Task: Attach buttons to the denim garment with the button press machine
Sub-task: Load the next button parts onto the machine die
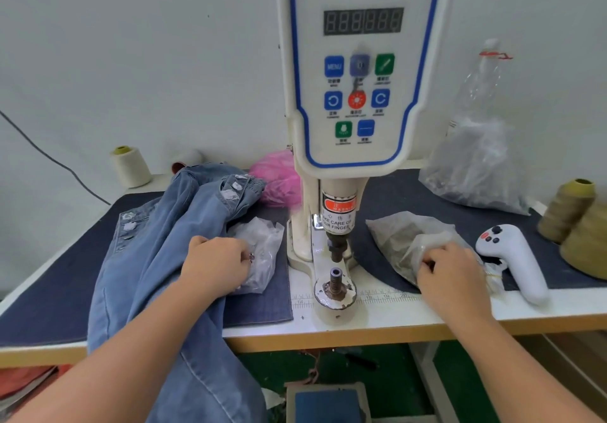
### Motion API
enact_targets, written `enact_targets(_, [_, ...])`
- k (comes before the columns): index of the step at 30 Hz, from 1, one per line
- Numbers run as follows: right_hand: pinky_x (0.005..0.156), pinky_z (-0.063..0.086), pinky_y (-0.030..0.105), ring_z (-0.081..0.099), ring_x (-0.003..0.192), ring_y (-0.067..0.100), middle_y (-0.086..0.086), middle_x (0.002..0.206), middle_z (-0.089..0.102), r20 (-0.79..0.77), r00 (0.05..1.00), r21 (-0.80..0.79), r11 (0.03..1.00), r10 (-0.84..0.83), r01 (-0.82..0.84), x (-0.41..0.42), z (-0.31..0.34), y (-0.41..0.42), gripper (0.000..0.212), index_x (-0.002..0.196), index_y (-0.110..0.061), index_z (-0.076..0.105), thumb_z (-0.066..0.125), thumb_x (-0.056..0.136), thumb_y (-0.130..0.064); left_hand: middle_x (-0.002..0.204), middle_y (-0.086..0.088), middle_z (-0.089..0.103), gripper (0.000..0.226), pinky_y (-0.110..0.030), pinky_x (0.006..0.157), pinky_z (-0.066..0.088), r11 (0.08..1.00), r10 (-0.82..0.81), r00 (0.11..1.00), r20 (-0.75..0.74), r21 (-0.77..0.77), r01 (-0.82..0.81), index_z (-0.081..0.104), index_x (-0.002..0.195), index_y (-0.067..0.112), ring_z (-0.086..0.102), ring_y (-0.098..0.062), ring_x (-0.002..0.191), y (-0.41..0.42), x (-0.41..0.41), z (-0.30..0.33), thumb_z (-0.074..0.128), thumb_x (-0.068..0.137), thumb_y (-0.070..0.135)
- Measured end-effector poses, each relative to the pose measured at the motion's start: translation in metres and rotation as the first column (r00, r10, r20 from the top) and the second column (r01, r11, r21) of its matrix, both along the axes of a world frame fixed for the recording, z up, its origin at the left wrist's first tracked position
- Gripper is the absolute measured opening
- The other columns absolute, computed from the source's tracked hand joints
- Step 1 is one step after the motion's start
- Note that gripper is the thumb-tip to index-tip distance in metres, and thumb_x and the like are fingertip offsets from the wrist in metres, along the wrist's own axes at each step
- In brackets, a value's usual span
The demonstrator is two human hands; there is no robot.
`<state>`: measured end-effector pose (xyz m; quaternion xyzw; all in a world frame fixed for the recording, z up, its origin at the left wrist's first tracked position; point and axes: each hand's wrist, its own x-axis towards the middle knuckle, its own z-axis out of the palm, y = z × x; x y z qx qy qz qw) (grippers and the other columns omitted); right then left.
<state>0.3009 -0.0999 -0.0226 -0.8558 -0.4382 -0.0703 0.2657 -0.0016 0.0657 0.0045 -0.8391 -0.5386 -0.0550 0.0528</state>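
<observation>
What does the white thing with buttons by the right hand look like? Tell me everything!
The white controller is smooth plastic with a rounded head and a long handle. Its head carries one red button and a few dark ones. It lies flat on the table, handle toward the front edge, partly on the dark denim mat, just beside the right hand. Nothing holds it.

At ten o'clock I see a cream thread cone (129, 166) standing against the wall, a pale spool (187, 159) just beside it. A pink bag (279, 181) sits at twelve o'clock. At two o'clock a clear bottle (483, 77) stands upright behind a large plastic bag (473, 169). At three o'clock a white controller (514, 260) lies on the mat (49, 291), with two olive cones (578, 222) near it. A black cable (49, 156) crosses the wall at nine o'clock.
</observation>
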Motion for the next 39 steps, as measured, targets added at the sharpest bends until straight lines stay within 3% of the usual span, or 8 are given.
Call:
enact_targets(4, [0.073, 0.036, 0.034, 0.042, 0.085, 0.019, -0.001, 0.082, 0.051, -0.013, 1.0, 0.04, 0.999, -0.012, 0.012, -0.001, -0.003, 0.0, 0.025, 0.066, -0.016, 0.061, 0.056, 0.09, -0.014, 0.082, 0.01, 0.069, 0.018, -0.029, 0.086, 0.025, 0.998, 0.044, 0.974, 0.224, 0.026, -0.051, 0.063, 0.085, 0.03, 0.061, -0.016, 0.09, -0.004, 0.001, 0.0, 0.048, 0.093, 0.026])
enact_targets(9, [0.073, 0.044, 0.042, 0.046, 0.082, 0.021, 0.003, 0.081, 0.051, -0.116, 0.993, 0.229, 0.973, 0.0, 0.027, -0.003, -0.006, -0.004, 0.022, 0.071, -0.009, 0.054, 0.05, 0.093, -0.01, 0.076, 0.011, 0.066, 0.014, -0.031, 0.085, 0.03, 0.996, 0.045, 0.948, 0.315, 0.053, -0.065, 0.063, 0.087, 0.03, 0.062, -0.02, 0.089, -0.008, 0.002, 0.001, 0.052, 0.094, 0.025])
enact_targets(15, [0.064, 0.044, 0.043, 0.048, 0.07, 0.02, 0.004, 0.071, 0.053, -0.125, 0.992, 0.225, 0.974, 0.014, 0.014, -0.003, -0.005, -0.005, 0.024, 0.07, -0.008, 0.053, 0.049, 0.093, -0.01, 0.078, 0.007, 0.071, 0.01, -0.032, 0.081, 0.042, 0.996, 0.032, 0.88, 0.475, 0.058, -0.067, 0.068, 0.087, 0.023, 0.064, -0.022, 0.081, -0.014, 0.002, 0.003, 0.058, 0.09, 0.019])
enact_targets(18, [0.065, 0.045, 0.043, 0.049, 0.071, 0.02, 0.003, 0.071, 0.053, -0.122, 0.992, 0.212, 0.977, 0.018, 0.008, -0.002, -0.006, -0.005, 0.023, 0.071, -0.009, 0.054, 0.049, 0.093, -0.01, 0.074, 0.009, 0.069, 0.009, -0.029, 0.071, 0.047, 0.998, 0.025, 0.79, 0.612, 0.036, -0.059, 0.069, 0.085, 0.02, 0.064, -0.017, 0.074, -0.022, 0.005, 0.006, 0.062, 0.088, 0.015])
enact_targets(22, [0.064, 0.044, 0.04, 0.049, 0.071, 0.019, 0.002, 0.072, 0.054, -0.117, 0.993, 0.215, 0.977, 0.024, 0.002, -0.002, -0.008, -0.004, 0.023, 0.071, -0.011, 0.055, 0.05, 0.093, -0.011, 0.073, 0.01, 0.067, 0.018, -0.007, 0.061, 0.042, 0.995, -0.016, 0.614, 0.789, -0.048, 0.087, 0.067, 0.08, 0.028, 0.06, 0.0, 0.07, -0.044, 0.019, 0.01, 0.066, 0.086, 0.011])
enact_targets(27, [0.065, 0.045, 0.04, 0.05, 0.071, 0.018, 0.0, 0.073, 0.055, -0.122, 0.992, 0.216, 0.976, 0.029, -0.002, -0.002, -0.008, -0.004, 0.022, 0.072, -0.012, 0.057, 0.05, 0.093, -0.011, 0.083, 0.011, 0.072, 0.025, -0.011, 0.068, 0.049, 0.92, -0.061, 0.473, 0.879, -0.134, 0.368, 0.069, 0.085, 0.038, 0.065, -0.006, 0.079, -0.08, 0.041, 0.014, 0.067, 0.09, 0.013])
enact_targets(30, [0.066, 0.046, 0.041, 0.051, 0.071, 0.018, 0.0, 0.073, 0.056, -0.121, 0.992, 0.21, 0.978, 0.024, 0.002, -0.002, -0.008, -0.004, 0.021, 0.073, -0.012, 0.057, 0.05, 0.093, -0.011, 0.084, 0.006, 0.074, 0.019, -0.021, 0.071, 0.056, 0.875, -0.005, 0.424, 0.906, -0.201, 0.441, 0.072, 0.089, 0.034, 0.068, -0.013, 0.079, -0.092, 0.052, 0.012, 0.068, 0.091, 0.015])
enact_targets(39, [0.067, 0.047, 0.042, 0.051, 0.072, 0.018, 0.001, 0.074, 0.055, -0.119, 0.993, 0.201, 0.98, 0.021, 0.003, -0.002, -0.007, -0.004, 0.022, 0.072, -0.012, 0.057, 0.05, 0.093, -0.011, 0.077, 0.011, 0.074, 0.028, -0.007, 0.061, 0.047, 0.765, 0.307, 0.238, 0.921, -0.388, 0.514, 0.075, 0.076, 0.035, 0.067, 0.002, 0.072, -0.104, 0.066, 0.007, 0.07, 0.089, 0.01])
